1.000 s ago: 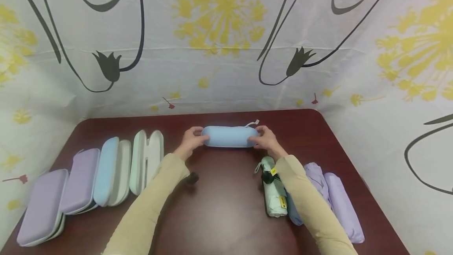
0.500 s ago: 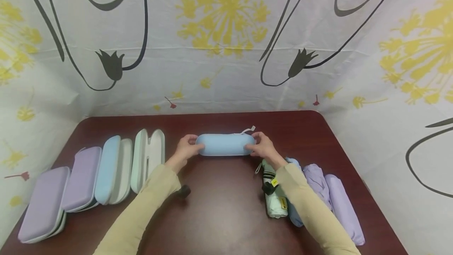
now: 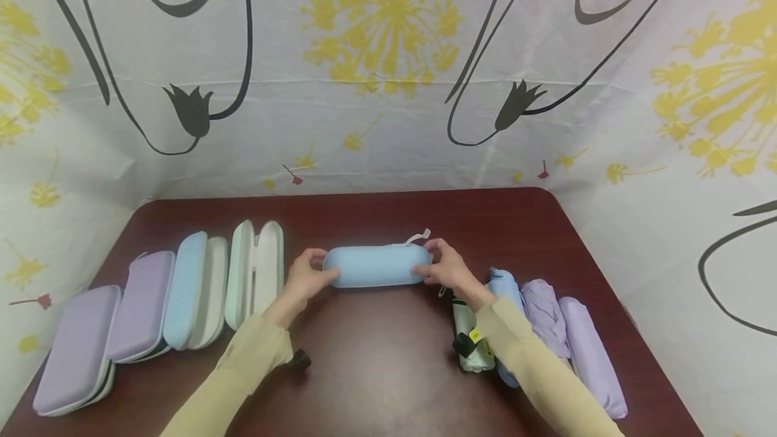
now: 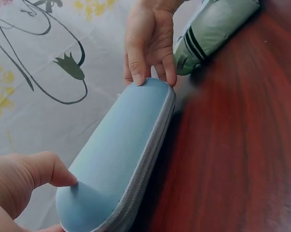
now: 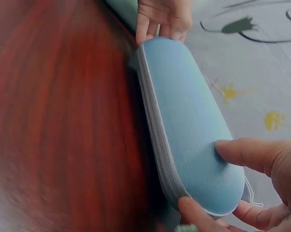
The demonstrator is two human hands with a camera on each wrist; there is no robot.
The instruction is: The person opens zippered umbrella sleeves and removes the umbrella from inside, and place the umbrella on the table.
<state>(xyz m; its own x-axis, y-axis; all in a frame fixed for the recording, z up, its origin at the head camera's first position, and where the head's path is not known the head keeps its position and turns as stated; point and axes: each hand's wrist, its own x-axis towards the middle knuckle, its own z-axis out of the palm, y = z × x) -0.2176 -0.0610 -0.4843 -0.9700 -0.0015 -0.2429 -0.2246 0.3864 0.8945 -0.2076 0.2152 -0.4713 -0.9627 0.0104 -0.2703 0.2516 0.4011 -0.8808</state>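
A light blue zip case [image 3: 376, 266] lies lengthwise between my two hands, at or just over the table toward its far half. My left hand [image 3: 308, 275] holds its left end, the thumb pressing on the top, as the left wrist view shows. On the right end my right hand [image 3: 448, 265] grips with the thumb on top and fingers at the side and underneath. The grey zipper band [image 5: 157, 130] runs along the near side and looks closed. A white strap [image 3: 419, 236] sticks out at the back right of the case.
Left side: two purple cases [image 3: 75, 349], an open blue case [image 3: 185, 288] and an open mint case [image 3: 239, 275]. Right side, partly under the right sleeve: folded umbrella-like rolls, green [image 3: 466, 322], blue [image 3: 505, 285], purple [image 3: 545, 312] and lavender [image 3: 591, 356]. A patterned cloth [image 3: 364, 140] hangs behind the table.
Both hands have brought the blue case nearer and slightly left. The right sleeve now covers more of the green roll and less of the blue one. The other cases stay put.
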